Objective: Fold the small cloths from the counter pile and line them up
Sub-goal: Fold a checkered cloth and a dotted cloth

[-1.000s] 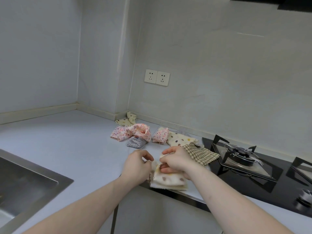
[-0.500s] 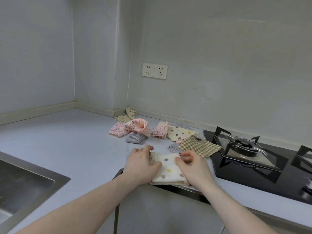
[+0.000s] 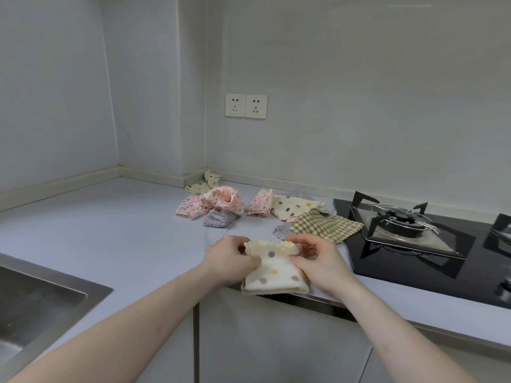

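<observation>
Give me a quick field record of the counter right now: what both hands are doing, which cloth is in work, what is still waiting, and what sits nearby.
cloth in work: cream polka-dot cloth, at the front counter edge, far edge lifted
left hand: pinches the cloth's far left corner
right hand: pinches the far right corner
waiting: pink floral cloths, grey dotted cloth, cream dotted cloth, green checked cloth, unfolded behind
green checked cloth: one corner lies over the black gas hob
steel sink: far left
</observation>
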`<state>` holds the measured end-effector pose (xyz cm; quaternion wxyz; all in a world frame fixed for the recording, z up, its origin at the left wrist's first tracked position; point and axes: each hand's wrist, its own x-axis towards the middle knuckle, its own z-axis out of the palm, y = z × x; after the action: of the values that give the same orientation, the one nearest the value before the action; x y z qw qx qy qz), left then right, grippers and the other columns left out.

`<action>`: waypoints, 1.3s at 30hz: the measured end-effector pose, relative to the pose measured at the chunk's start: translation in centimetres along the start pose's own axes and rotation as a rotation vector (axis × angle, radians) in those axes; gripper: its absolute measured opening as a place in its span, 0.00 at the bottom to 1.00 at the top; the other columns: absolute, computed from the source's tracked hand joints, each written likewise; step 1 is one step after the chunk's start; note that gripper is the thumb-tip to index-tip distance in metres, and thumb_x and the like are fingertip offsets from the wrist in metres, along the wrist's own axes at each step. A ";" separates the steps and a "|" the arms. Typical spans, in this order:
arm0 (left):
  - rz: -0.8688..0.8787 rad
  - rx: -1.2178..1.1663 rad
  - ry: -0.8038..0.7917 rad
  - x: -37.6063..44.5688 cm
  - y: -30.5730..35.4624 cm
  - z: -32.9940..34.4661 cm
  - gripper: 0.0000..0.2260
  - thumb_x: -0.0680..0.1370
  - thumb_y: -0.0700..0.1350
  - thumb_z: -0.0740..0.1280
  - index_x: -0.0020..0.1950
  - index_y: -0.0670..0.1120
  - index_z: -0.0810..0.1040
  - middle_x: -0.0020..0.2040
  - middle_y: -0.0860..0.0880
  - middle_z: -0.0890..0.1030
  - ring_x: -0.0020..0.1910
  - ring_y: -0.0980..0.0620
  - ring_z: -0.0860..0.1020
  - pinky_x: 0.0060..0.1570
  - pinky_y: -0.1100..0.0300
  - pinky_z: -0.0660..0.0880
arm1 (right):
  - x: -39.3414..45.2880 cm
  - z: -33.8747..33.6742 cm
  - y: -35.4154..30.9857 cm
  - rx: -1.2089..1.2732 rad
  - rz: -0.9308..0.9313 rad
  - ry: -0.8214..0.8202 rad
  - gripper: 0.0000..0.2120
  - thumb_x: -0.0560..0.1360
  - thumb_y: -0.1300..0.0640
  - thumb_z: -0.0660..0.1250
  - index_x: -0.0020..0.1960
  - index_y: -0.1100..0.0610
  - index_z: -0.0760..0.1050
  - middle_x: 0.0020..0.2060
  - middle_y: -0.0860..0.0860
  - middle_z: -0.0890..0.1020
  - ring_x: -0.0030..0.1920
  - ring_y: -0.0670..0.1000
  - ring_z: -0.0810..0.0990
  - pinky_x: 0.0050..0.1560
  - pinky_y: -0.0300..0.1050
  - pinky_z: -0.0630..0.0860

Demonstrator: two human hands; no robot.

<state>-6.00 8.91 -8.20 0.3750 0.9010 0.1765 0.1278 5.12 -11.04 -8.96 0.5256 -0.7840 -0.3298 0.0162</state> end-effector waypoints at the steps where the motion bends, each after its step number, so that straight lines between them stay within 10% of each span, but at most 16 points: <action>1: 0.015 -0.025 0.018 0.0 -0.1 0.0 0.11 0.66 0.52 0.67 0.44 0.50 0.81 0.37 0.55 0.80 0.43 0.50 0.80 0.44 0.57 0.77 | -0.1 0.1 0.0 -0.007 -0.017 0.001 0.20 0.73 0.66 0.74 0.55 0.42 0.83 0.50 0.45 0.84 0.45 0.39 0.80 0.49 0.28 0.74; 7: 0.086 -0.313 0.204 -0.8 -0.2 0.6 0.07 0.73 0.39 0.71 0.46 0.50 0.83 0.23 0.55 0.72 0.23 0.54 0.66 0.24 0.64 0.64 | 0.0 0.1 0.3 0.060 -0.032 0.084 0.11 0.74 0.62 0.75 0.47 0.46 0.83 0.43 0.48 0.84 0.38 0.43 0.75 0.41 0.31 0.73; 16: 0.203 -0.380 0.225 -0.6 -0.8 0.8 0.14 0.74 0.37 0.73 0.54 0.54 0.80 0.48 0.52 0.83 0.33 0.57 0.75 0.37 0.63 0.75 | -0.2 0.2 0.3 0.179 -0.078 0.096 0.12 0.75 0.69 0.72 0.48 0.51 0.80 0.49 0.48 0.85 0.33 0.50 0.71 0.40 0.44 0.76; 24: 0.235 -0.243 0.234 -0.5 -0.7 0.8 0.17 0.73 0.31 0.67 0.42 0.53 0.85 0.46 0.53 0.83 0.44 0.58 0.80 0.44 0.71 0.73 | -0.4 0.5 -0.1 0.000 -0.118 0.014 0.21 0.77 0.68 0.68 0.53 0.42 0.84 0.49 0.43 0.80 0.42 0.38 0.75 0.47 0.30 0.71; 33: 0.182 -0.236 0.236 -0.6 -0.8 0.8 0.11 0.75 0.35 0.68 0.44 0.52 0.83 0.49 0.57 0.85 0.40 0.52 0.82 0.38 0.56 0.79 | -1.5 0.7 -0.8 -0.136 -0.291 0.147 0.16 0.75 0.67 0.69 0.43 0.46 0.84 0.47 0.41 0.82 0.49 0.46 0.80 0.44 0.41 0.78; 39: 0.194 -0.135 0.223 -0.5 -1.2 1.2 0.10 0.77 0.38 0.67 0.50 0.53 0.81 0.56 0.61 0.82 0.44 0.59 0.80 0.43 0.68 0.76 | -1.5 0.9 -0.4 -0.234 -0.286 0.188 0.14 0.73 0.67 0.70 0.41 0.48 0.84 0.46 0.38 0.84 0.50 0.42 0.82 0.48 0.45 0.81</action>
<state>-6.26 8.77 -9.91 0.3988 0.8668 0.1200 0.2742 3.44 -11.02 -9.52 0.4564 -0.7829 -0.3869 -0.1705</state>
